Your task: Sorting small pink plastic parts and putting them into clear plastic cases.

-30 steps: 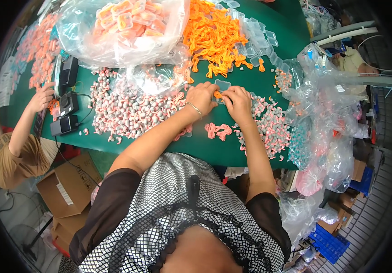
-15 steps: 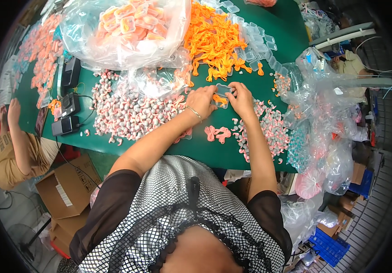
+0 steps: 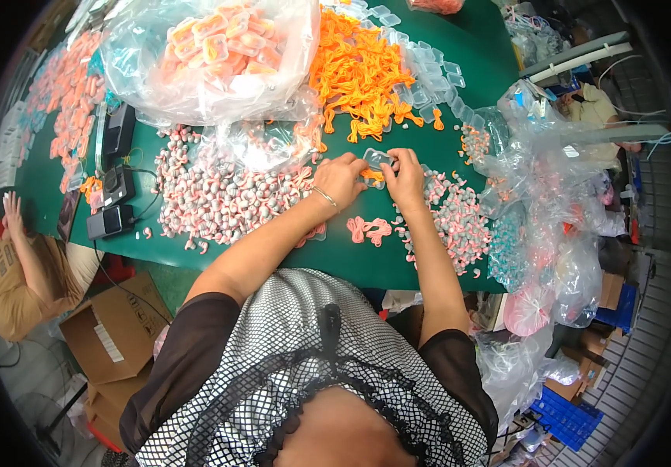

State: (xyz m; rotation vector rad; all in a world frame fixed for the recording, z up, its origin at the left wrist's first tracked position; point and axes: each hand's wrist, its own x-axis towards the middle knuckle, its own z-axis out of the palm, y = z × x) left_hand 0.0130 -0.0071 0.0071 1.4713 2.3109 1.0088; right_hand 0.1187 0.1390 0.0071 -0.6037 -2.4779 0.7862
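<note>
My left hand (image 3: 341, 177) and my right hand (image 3: 405, 176) meet over the green table (image 3: 351, 257) and together pinch a small clear plastic case (image 3: 376, 161) with an orange piece inside. A heap of orange pieces (image 3: 360, 71) lies just beyond my hands. Empty clear cases (image 3: 429, 66) are scattered beside that heap. A small pink cluster (image 3: 370, 229) rests on the table below my hands.
Pink-and-grey small parts (image 3: 222, 194) spread left of my hands, more (image 3: 460, 222) to the right. A big clear bag of filled orange cases (image 3: 211, 50) sits at the back. Plastic bags (image 3: 553, 202) pile at right. Another person (image 3: 20, 265) sits at left near black devices (image 3: 113, 187) and cardboard boxes (image 3: 113, 335).
Both my hands shifted slightly right and closer together on the clear case. The person at the left drew an arm back from the table.
</note>
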